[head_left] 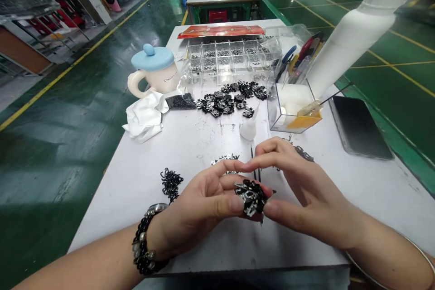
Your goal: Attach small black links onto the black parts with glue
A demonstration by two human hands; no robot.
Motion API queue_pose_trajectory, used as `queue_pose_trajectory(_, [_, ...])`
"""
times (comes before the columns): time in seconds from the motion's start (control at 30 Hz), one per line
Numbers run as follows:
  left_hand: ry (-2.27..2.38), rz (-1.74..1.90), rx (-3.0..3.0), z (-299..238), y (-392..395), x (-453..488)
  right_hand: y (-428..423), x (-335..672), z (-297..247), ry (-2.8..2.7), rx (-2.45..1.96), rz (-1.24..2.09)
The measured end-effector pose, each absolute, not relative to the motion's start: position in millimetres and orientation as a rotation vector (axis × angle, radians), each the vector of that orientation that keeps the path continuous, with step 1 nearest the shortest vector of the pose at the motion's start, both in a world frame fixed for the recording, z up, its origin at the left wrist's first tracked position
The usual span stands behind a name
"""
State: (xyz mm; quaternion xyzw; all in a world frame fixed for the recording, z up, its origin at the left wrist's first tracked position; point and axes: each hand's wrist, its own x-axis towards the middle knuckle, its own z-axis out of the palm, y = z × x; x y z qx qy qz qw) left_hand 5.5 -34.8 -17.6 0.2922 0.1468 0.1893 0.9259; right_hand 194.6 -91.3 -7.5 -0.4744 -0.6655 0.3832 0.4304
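Note:
A clump of small black and silver metal parts [251,197] rests in my left hand [207,195], pinned by the thumb. My right hand [302,186] is curled round the clump's other side, its thumb touching the edge and its forefinger meeting my left fingertips. What the hidden right fingers press on cannot be made out. Behind my hands lie tweezers [252,156], partly covered, and a small pile of silver parts [226,159]. Left of them is a heap of black hook-like pieces [171,183]. Farther back sits a larger pile of similar black parts [217,103].
A small white nozzle bottle [248,129] stands mid-table. Behind are a clear compartment box [222,54], a lidded mug [158,74] and crumpled tissue [144,118]. On the right are a clear tool holder [295,118], a tall white bottle [353,36] and a phone [362,127].

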Motion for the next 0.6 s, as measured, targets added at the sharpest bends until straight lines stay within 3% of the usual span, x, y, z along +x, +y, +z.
queue_pose_trajectory(0.17, [0.250, 0.350, 0.512, -16.5, -33.8, 5.9, -91.2, 192.4, -9.0, -1.701, -1.151, 0.889])
queue_pose_trajectory(0.37, [0.331, 0.407, 0.710, -15.4, -32.4, 3.4, -89.4, 191.7, -4.8, -1.819, -1.179, 0.364])
queue_pose_trajectory(0.47, [0.475, 0.640, 1.188, -16.0, -32.3, -2.3, -88.8, 194.6, -3.1, -1.858, -1.188, 0.282])
queue_pose_trajectory(0.6, [0.406, 1.078, 2.024, -15.1, -29.5, -7.2, -89.9, 196.2, -5.6, -1.824, -1.221, 0.566])
